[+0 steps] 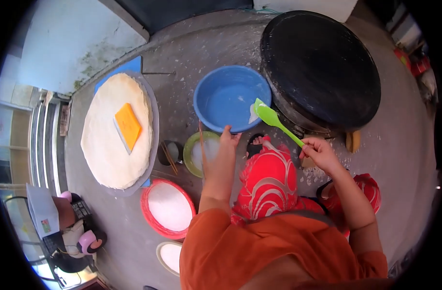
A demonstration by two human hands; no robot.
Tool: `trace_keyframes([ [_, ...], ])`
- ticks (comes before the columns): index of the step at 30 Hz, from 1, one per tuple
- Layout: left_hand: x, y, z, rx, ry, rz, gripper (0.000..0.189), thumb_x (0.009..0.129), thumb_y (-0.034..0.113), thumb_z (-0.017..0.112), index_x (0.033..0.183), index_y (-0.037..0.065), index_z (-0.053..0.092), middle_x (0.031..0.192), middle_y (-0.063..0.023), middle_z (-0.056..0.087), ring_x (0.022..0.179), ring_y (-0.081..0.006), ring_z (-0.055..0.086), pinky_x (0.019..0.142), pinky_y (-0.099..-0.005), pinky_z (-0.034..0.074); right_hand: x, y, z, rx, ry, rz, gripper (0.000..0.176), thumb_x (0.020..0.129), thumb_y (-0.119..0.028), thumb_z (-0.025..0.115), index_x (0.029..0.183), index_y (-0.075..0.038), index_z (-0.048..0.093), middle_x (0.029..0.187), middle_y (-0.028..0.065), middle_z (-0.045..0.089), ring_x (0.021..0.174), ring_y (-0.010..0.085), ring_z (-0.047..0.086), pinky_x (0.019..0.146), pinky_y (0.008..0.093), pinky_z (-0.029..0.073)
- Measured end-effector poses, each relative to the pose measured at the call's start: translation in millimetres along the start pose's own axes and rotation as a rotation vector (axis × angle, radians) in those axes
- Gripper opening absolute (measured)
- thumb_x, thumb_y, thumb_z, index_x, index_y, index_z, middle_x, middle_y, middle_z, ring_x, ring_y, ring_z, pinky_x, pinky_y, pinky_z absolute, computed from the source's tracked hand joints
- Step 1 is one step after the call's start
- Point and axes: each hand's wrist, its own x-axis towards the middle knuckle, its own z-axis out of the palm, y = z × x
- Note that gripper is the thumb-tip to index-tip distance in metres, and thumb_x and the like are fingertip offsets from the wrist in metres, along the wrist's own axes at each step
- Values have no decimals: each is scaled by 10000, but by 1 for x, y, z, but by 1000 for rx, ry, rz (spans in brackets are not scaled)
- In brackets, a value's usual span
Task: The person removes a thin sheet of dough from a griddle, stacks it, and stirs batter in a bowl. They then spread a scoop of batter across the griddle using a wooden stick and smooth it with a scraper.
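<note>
Head view: nearest you, your left hand (pixel 226 137) clamps the near rim of the blue basin (pixel 221 96), likely to steady it. At the basin's 4 o'clock, your right hand (pixel 318 151) pinches the handle of the green spatula (pixel 274 120), its blade dipped inside the rim. A green bowl (pixel 194 154) sits just beside at 7 o'clock. Farther, the black griddle (pixel 327 67) crowds the basin's 2 o'clock edge, and open floor (pixel 192 53) lies at 11.

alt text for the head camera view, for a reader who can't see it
A person's left hand rests on the rim of a blue basin while the right hand holds a green spatula, its blade over the basin's edge. A round black griddle sits to the right, a stack of thin flatbreads to the left.
</note>
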Motion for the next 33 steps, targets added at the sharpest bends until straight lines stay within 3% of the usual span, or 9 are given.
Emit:
trace_keyframes([
  [5, -23, -6, -24, 134, -148, -3, 356, 831, 290, 564, 1042, 19, 471, 1064, -144, 527, 950, -249, 550, 738, -368, 496, 48, -14, 21, -227, -86, -54, 205, 797, -134, 557, 966, -31, 612, 745, 74, 628, 624, 118, 570, 573, 242, 438],
  [10, -49, -1, -87, 464, 121, 95, 397, 829, 191, 549, 1165, 7, 442, 1030, -124, 578, 836, -253, 587, 744, -335, 473, 116, -18, 78, -740, -376, -207, 262, 729, -207, 572, 964, -104, 625, 870, 131, 622, 781, 280, 598, 684, 344, 467],
  [12, -55, 2, -131, 1037, 181, 796, 335, 808, 105, 517, 1118, -22, 493, 961, -134, 601, 763, -235, 599, 721, -312, 466, 140, 1, 110, -792, -469, -210, 278, 731, -208, 548, 985, -120, 619, 944, 130, 609, 814, 308, 588, 713, 373, 465],
  [18, -88, 29, -166, 1388, 420, 962, 365, 757, 106, 555, 1095, -25, 515, 944, -199, 585, 802, -292, 593, 743, -334, 453, 181, 84, 189, -468, -821, 93, 559, 800, -284, 533, 1288, -88, 344, 1049, 183, 575, 968, 258, 557, 822, 334, 427],
  [21, -77, 34, -167, 1498, 339, 1036, 362, 750, 106, 564, 1078, -35, 507, 1012, -230, 552, 905, -377, 540, 799, -405, 422, 172, 110, 202, -270, -1280, 32, 643, 837, -400, 512, 1338, -91, 254, 1224, 176, 465, 1121, 222, 438, 952, 287, 318],
  [25, -70, 35, -153, 1556, 481, 1047, 300, 740, 121, 578, 995, -36, 552, 927, -220, 581, 860, -365, 560, 756, -420, 437, 167, 67, 166, -451, -1114, 173, 537, 826, -391, 522, 1268, -110, 408, 1190, 119, 512, 1089, 218, 468, 919, 291, 344],
  [26, -69, 43, -150, 1648, 443, 838, 250, 736, 116, 579, 937, -33, 573, 858, -212, 592, 815, -363, 571, 724, -423, 444, 166, 67, 160, -457, -1108, 173, 537, 826, -391, 522, 1268, -110, 408, 1190, 119, 512, 1089, 218, 468, 919, 291, 344],
  [28, -73, 59, -140, 1723, 396, 634, 204, 732, 112, 581, 879, -29, 595, 790, -205, 603, 770, -361, 583, 692, -426, 451, 167, 70, 141, -733, -843, -153, 459, 830, -344, 517, 1219, -103, 469, 1078, 98, 583, 966, 185, 544, 868, 300, 387],
  [33, -109, 89, -84, 1233, 204, 579, 182, 738, 131, 610, 838, -21, 610, 632, -99, 578, 500, -170, 530, 472, -276, 405, 165, 50, 124, -226, -622, 3, 333, 817, -189, 568, 1107, -32, 525, 868, 86, 628, 773, 125, 594, 714, 249, 459],
])
